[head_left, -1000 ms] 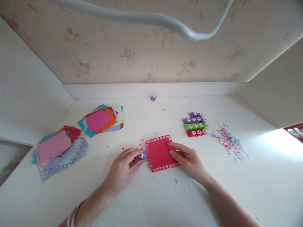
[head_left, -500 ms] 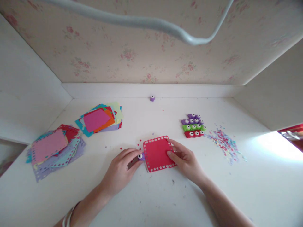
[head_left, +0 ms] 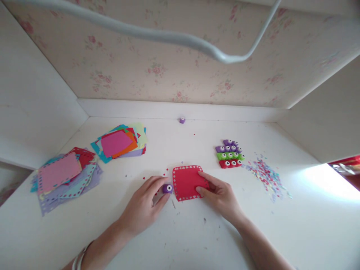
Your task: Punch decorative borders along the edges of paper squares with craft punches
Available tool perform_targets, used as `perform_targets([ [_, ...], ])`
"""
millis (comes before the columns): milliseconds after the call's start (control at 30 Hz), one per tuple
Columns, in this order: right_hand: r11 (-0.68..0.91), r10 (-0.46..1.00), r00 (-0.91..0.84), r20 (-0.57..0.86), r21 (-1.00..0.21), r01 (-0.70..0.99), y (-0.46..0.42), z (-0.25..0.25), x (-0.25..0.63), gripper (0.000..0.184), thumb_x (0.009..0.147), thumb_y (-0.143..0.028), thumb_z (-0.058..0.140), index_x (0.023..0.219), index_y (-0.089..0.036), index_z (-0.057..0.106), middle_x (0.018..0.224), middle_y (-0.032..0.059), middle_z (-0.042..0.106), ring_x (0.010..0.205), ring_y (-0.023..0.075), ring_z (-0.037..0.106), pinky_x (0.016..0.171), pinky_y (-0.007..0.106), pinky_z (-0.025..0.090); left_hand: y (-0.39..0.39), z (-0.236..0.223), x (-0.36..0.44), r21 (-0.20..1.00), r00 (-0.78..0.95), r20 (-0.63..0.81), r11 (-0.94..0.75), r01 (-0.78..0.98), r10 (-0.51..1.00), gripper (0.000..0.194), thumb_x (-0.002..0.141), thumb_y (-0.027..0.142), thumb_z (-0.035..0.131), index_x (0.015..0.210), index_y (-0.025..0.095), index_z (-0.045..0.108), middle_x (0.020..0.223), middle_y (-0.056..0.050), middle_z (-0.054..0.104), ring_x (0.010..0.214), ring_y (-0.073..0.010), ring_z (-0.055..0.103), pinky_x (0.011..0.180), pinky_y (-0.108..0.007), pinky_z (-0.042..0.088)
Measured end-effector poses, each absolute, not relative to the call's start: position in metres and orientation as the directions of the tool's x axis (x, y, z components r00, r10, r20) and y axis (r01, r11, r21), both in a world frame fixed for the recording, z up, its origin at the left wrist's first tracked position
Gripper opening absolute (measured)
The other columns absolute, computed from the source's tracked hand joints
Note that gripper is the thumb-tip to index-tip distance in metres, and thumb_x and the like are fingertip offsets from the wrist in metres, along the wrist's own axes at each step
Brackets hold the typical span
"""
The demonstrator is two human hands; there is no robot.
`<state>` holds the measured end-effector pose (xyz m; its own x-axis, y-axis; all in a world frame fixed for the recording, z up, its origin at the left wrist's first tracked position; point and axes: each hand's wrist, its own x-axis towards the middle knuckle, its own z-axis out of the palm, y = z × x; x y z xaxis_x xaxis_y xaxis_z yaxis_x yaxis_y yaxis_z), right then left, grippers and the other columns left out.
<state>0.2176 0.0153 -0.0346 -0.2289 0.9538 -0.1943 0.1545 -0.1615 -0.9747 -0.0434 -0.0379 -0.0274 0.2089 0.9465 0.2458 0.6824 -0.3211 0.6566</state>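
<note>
A red paper card [head_left: 185, 183], edged with punched stars and hearts, lies in front of me. My right hand [head_left: 218, 191] pinches its right side, thumb on top. Between the thumb and fingertips of my left hand [head_left: 147, 197] is a small purple craft punch [head_left: 167, 188] with a round white button, just left of the card. Tiny red paper stars [head_left: 165, 171] lie scattered by my left fingers.
A purple punch [head_left: 182, 120] stands by the back wall. Rows of purple, green and red punches [head_left: 230, 155] sit at right, beside a confetti heap [head_left: 266, 176]. Plain coloured papers [head_left: 116, 143] and punched cards [head_left: 59, 174] are piled at left. A pale cable [head_left: 168, 35] hangs above.
The purple punch has come off the card's left edge and now shows whole between my left fingers. The red card has turned slightly, still pinched by my right hand.
</note>
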Motion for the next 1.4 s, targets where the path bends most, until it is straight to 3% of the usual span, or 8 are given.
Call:
perform_targets([
  [200,-0.091,0.993,-0.051,-0.103,-0.977,0.191,0.013,-0.021,0.217,0.043,0.07,-0.042,0.081,0.107,-0.021,0.075,0.093,0.0065,0.078,0.082,0.0255,0.073,0.078,0.04,0.061,-0.043,-0.01,-0.037,0.513,0.21,0.42,-0.422,0.748,0.883,0.051,0.089,0.031,0.063,0.136,0.022,0.045,0.137,-0.014,0.049,0.128,-0.0277,0.047,0.106,-0.045,0.044],
  [367,0.128,0.98,-0.175,0.098,-0.978,0.165,0.002,-0.021,0.217,0.029,0.073,-0.037,0.081,0.098,-0.024,0.076,0.095,0.0072,0.077,0.085,0.0252,0.071,0.08,0.039,0.058,-0.038,0.001,-0.017,0.37,0.306,0.515,-0.53,0.763,0.801,0.062,0.087,0.035,0.068,0.141,0.022,0.042,0.139,-0.014,0.052,0.132,-0.0302,0.044,0.109,-0.048,0.04],
  [533,0.3,0.919,-0.312,0.24,-0.941,0.159,-0.004,-0.009,0.218,0.017,0.08,-0.032,0.076,0.096,-0.025,0.076,0.085,0.0056,0.071,0.079,0.0206,0.065,0.075,0.034,0.054,-0.04,0.007,-0.007,0.551,0.195,0.508,-0.49,0.675,0.839,0.034,0.091,0.024,0.063,0.124,0.024,0.056,0.112,-0.007,0.069,0.11,-0.022,0.063,0.101,-0.039,0.049],
  [633,0.367,0.903,-0.286,0.319,-0.921,0.132,-0.005,-0.001,0.22,0.018,0.081,-0.034,0.074,0.096,-0.025,0.076,0.096,0.0078,0.066,0.089,0.0215,0.062,0.079,0.035,0.052,-0.047,0.014,-0.002,0.779,0.102,0.338,-0.339,0.527,0.936,0.025,0.091,0.027,0.062,0.117,0.025,0.061,0.106,-0.004,0.072,0.095,-0.0186,0.069,0.087,-0.031,0.056],
  [733,0.229,0.931,-0.309,0.195,-0.97,0.081,-0.006,0.001,0.222,0.025,0.083,-0.039,0.072,0.103,-0.024,0.074,0.107,0.0097,0.067,0.096,0.0233,0.063,0.081,0.035,0.053,-0.052,0.017,0.005,0.958,0.073,0.023,-0.043,0.283,0.997,0.036,0.089,0.037,0.064,0.121,0.022,0.058,0.107,-0.006,0.072,0.089,-0.0202,0.072,0.076,-0.029,0.06],
  [833,-0.047,0.946,-0.319,-0.056,-0.998,0.036,-0.009,-0.002,0.221,0.035,0.082,-0.044,0.072,0.108,-0.02,0.071,0.082,0.0051,0.072,0.07,0.0175,0.065,0.062,0.028,0.052,-0.053,0.016,0.008,0.985,0.083,-0.142,0.132,0.111,0.986,0.048,0.086,0.04,0.068,0.126,0.019,0.053,0.109,-0.009,0.072,0.092,-0.0224,0.072,0.077,-0.031,0.06],
  [967,-0.168,0.931,-0.332,-0.149,-0.985,-0.03,-0.011,-0.004,0.217,0.042,0.078,-0.043,0.077,0.111,-0.019,0.068,0.078,0.0033,0.073,0.064,0.0152,0.064,0.059,0.026,0.051,-0.055,0.013,0.008,0.977,0.078,-0.209,0.205,0.052,0.975,0.05,0.088,0.044,0.063,0.129,0.018,0.05,0.107,-0.01,0.071,0.083,-0.0207,0.073,0.077,-0.033,0.06],
  [1400,-0.148,0.935,-0.323,-0.148,-0.989,0.026,-0.008,-0.008,0.216,0.032,0.082,-0.044,0.072,0.1,-0.017,0.068,0.077,0.003,0.071,0.066,0.015,0.063,0.058,0.024,0.048,-0.053,0.016,0.006,0.958,0.11,-0.287,0.286,0.022,0.952,0.052,0.087,0.045,0.064,0.128,0.016,0.048,0.102,-0.01,0.072,0.074,-0.0184,0.071,0.068,-0.032,0.058],
])
